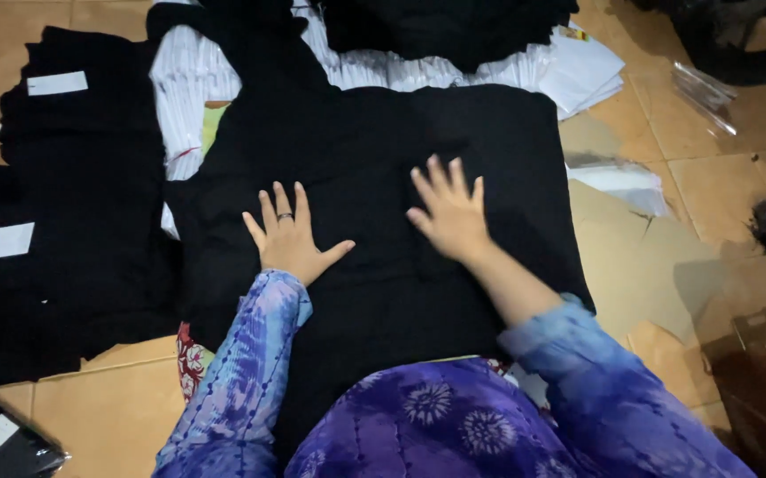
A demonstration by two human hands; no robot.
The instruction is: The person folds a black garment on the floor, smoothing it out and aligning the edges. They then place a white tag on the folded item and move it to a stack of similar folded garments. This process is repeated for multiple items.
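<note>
A black garment [365, 150] lies spread flat on the floor in front of me. My left hand [290, 237], with a ring on one finger, rests palm down on its left half, fingers spread. My right hand [449, 212] presses flat on the cloth a little to the right and further away, fingers apart. Neither hand grips anything. Both sleeves are blue and purple patterned fabric.
Stacks of folded black garments [73, 177] with white paper tags [55, 83] lie at the left. White striped cloth [190, 80] and more black cloth sit beyond. White sheets [587, 66], clear plastic bags [706, 93] and a tan tiled floor [719, 186] are at the right.
</note>
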